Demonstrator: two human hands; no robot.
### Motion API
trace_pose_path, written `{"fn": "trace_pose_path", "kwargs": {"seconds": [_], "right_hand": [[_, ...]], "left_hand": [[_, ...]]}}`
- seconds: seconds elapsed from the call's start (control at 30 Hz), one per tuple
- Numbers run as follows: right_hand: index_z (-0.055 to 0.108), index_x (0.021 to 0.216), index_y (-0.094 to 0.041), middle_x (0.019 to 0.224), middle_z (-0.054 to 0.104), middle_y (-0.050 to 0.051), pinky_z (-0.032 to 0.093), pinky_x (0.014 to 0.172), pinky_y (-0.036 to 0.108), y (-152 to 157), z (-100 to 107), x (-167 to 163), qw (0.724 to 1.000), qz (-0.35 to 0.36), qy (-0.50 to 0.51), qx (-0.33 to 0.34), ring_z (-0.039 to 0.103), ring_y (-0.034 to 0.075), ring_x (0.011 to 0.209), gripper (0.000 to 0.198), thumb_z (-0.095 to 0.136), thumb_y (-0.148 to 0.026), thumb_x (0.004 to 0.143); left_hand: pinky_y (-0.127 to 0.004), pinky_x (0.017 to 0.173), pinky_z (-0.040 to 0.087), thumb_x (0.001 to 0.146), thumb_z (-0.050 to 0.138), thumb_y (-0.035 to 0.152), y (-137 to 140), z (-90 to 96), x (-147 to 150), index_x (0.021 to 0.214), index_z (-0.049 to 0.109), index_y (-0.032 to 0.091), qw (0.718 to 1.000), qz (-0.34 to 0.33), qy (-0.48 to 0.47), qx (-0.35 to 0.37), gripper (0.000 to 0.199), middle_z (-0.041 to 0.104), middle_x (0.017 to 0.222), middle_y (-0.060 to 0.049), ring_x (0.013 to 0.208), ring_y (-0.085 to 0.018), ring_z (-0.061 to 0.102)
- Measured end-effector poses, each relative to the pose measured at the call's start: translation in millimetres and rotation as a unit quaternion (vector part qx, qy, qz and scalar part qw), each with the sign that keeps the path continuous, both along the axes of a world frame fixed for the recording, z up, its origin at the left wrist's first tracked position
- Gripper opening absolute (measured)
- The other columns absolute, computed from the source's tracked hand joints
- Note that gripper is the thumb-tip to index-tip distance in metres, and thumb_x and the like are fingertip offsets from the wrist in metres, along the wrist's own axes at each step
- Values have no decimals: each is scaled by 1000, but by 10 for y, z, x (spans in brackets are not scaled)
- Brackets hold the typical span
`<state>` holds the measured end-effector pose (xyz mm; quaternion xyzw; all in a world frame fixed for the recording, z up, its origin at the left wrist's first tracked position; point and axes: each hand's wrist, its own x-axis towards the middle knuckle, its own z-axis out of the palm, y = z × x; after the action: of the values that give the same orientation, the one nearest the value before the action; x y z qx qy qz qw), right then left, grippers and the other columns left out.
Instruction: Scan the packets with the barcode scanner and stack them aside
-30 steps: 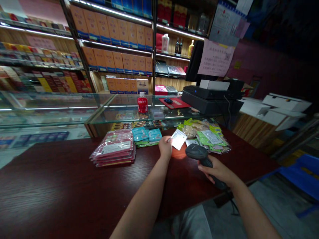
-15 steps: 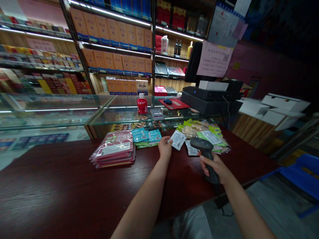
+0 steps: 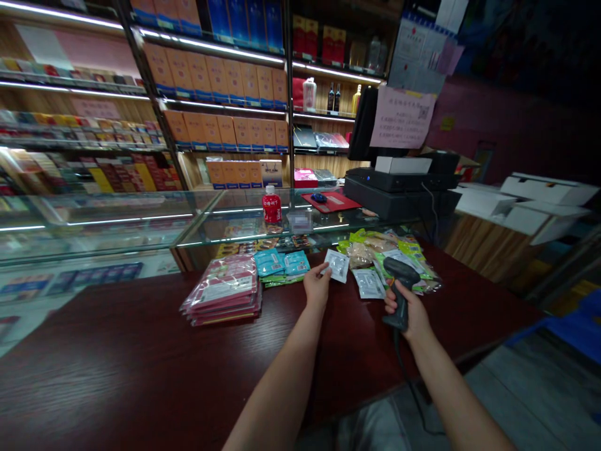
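My left hand (image 3: 317,285) pinches the edge of a small white printed packet (image 3: 337,265) just above the dark wooden table. My right hand (image 3: 411,309) is wrapped round the handle of a dark grey barcode scanner (image 3: 400,273), whose cable hangs over the table edge. Between the hands lies another white packet (image 3: 369,284). Behind the scanner spreads a pile of clear and green packets (image 3: 365,250). Blue packets (image 3: 269,262) lie left of my left hand, on top of green ones. Farther left is a stack of pink packages in clear plastic (image 3: 225,289).
A glass display counter (image 3: 216,228) borders the table's far side, with a red bottle (image 3: 271,205) and a mouse (image 3: 318,197) on a red pad. At the right stand a monitor (image 3: 364,128) and white boxes (image 3: 547,191). Shelves of boxed goods rise behind.
The scanner has swung to the right and stands more upright, apart from the loose white packet, which shows more fully. My left hand still holds its packet. The whole view has shifted slightly.
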<state>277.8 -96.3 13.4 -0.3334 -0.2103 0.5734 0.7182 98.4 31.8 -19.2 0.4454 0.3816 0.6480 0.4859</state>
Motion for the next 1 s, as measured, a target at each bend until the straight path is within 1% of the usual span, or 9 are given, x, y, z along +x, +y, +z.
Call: {"fn": "trace_pose_path", "kwargs": {"seconds": [0.2,0.27,0.37,0.5,0.6,0.67,0.73,0.87,1.0], "right_hand": [[62,82,-17,51,50,-6,35,34,13,8,-28,-24,1000,-20,2,-5,41,4,39,33,81,-33,62],[62,81,-17,51,50,-6,35,33,13,9,-32,-28,1000,-22,8,-4,41,4,39,32,81,-33,62],[62,80,-17,50,50,-6,34,33,13,9,-32,-34,1000,-18,14,-4,41,4,39,30,80,-32,62],[62,80,-17,51,50,-6,35,33,13,11,-43,-37,1000,-17,17,-3,41,4,39,30,80,-32,62],[62,81,-17,52,50,-6,35,33,13,14,-64,-32,1000,-17,16,-1,41,4,39,29,80,-31,63],[62,80,-17,52,50,-6,35,33,13,15,-76,-26,1000,-17,15,-2,41,4,39,28,79,-31,64],[62,80,-17,52,50,-6,35,33,13,13,-82,-19,1000,-16,15,-3,41,4,39,28,79,-31,64],[62,81,-16,52,50,-6,35,33,13,4,-81,-7,1000,-17,12,-4,41,4,40,29,79,-31,64],[61,83,-16,52,50,-6,35,34,12,-7,-77,-6,1000,-15,11,-4,41,3,40,30,79,-32,64]], "left_hand": [[-37,88,49,65,71,19,27,122,-68,98,72,14,996,77,39,27,34,71,97,-10,93,-22,65],[-38,91,47,66,70,18,45,197,-170,99,72,14,989,120,82,36,34,70,100,-11,95,-23,64],[-40,94,46,68,67,17,59,311,-408,102,70,12,964,189,176,57,35,68,101,-12,97,-24,63],[-40,95,45,71,63,17,50,406,-744,105,69,13,922,237,294,89,35,67,102,-12,100,-24,61],[-39,93,46,73,59,15,21,437,-897,106,68,12,886,217,397,99,34,66,101,-13,98,-25,61],[-39,92,46,75,58,16,-21,459,-943,107,68,12,851,205,471,106,34,65,100,-13,98,-25,60],[-42,94,44,77,58,19,-81,486,-955,107,68,12,810,221,534,105,33,63,102,-15,101,-28,58],[-46,103,36,83,52,22,-196,516,-914,113,66,15,739,265,609,113,33,56,124,-17,121,-31,48],[-46,113,23,89,45,26,-213,452,-839,124,59,15,707,172,668,155,39,47,141,-14,137,-29,32]]}}
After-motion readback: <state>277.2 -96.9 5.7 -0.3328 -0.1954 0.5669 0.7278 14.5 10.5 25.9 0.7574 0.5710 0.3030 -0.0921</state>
